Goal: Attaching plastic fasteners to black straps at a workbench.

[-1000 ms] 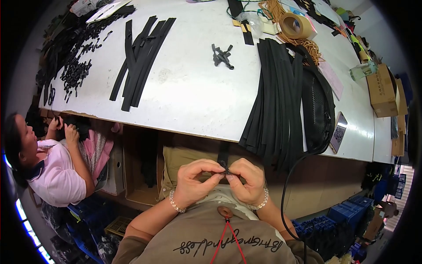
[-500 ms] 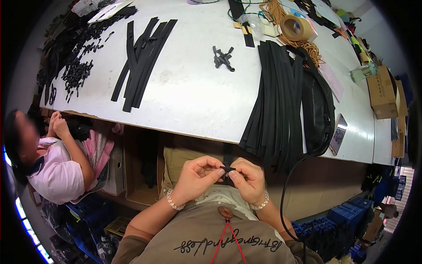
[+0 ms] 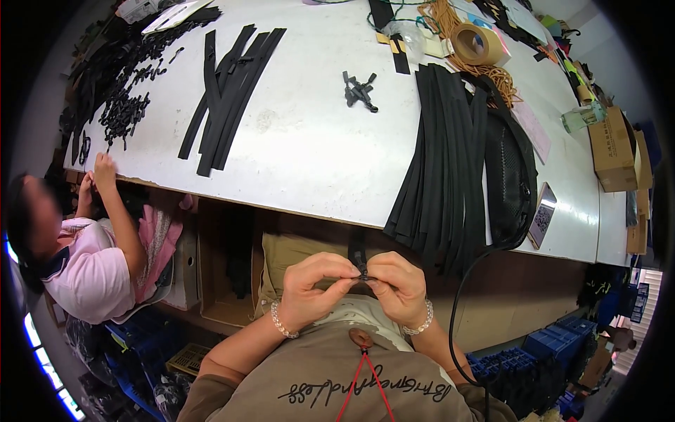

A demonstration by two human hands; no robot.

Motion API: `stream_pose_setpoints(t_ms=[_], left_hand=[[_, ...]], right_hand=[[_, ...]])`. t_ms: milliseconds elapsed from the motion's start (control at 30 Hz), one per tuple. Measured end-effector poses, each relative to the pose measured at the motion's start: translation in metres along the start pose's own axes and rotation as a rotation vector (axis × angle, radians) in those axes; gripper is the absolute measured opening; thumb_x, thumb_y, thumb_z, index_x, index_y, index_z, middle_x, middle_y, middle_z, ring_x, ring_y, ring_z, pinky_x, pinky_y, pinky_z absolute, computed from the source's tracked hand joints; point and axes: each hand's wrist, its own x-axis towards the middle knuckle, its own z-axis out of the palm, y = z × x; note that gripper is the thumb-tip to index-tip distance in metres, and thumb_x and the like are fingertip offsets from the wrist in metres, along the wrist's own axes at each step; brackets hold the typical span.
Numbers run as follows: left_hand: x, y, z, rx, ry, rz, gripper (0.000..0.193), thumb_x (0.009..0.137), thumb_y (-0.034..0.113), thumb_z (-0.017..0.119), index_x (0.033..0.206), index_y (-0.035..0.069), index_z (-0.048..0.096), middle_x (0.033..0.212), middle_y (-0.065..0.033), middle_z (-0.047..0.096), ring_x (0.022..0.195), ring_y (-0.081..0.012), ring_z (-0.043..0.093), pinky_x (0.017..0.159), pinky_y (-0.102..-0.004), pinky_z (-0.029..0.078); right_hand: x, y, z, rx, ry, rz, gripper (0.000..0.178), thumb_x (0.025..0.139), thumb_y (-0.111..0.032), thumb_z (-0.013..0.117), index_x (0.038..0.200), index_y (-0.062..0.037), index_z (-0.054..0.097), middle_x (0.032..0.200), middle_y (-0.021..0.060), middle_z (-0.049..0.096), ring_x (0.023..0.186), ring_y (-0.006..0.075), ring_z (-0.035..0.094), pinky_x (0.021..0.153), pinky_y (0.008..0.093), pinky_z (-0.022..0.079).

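My left hand [image 3: 318, 287] and my right hand [image 3: 398, 285] meet in front of my chest, below the table edge. Together they pinch a black zipper strip [image 3: 358, 247] that hangs down from the table edge, fingertips closed on its lower end where a small slider sits. A thick stack of black zipper strips [image 3: 444, 165] drapes over the white table [image 3: 309, 141] just up and right of my hands. A small pile of black sliders [image 3: 360, 90] lies farther back on the table.
A second bundle of black strips [image 3: 228, 91] and scattered small black parts [image 3: 123, 109] lie at the left. A person in a pink shirt [image 3: 84, 264] sits lower left, one hand on the table edge. A tape roll [image 3: 476, 43], cardboard boxes [image 3: 613, 148] and a phone [image 3: 541, 214] sit at the right.
My hands stay together on the zipper end, fingers shifting slightly. The person at the left has raised a hand up to the table edge.
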Motion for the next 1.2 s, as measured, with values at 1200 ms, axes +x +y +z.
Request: stream_pose_setpoints(t_ms=[1200], left_hand=[[-0.012, -0.002, 0.016, -0.277, 0.189, -0.148, 0.003, 0.085, -0.003, 0.061, 0.088, -0.002, 0.060, 0.088, -0.0082, 0.060, 0.077, -0.0111, 0.057, 0.067, -0.0222, 0.048]], right_hand=[[-0.005, 0.004, 0.025, -0.078, 0.115, -0.114, 0.013, 0.069, 0.000, 0.066, 0.077, -0.0021, 0.057, 0.072, 0.0092, 0.056, 0.056, 0.0260, 0.053, 0.050, 0.0333, 0.043]])
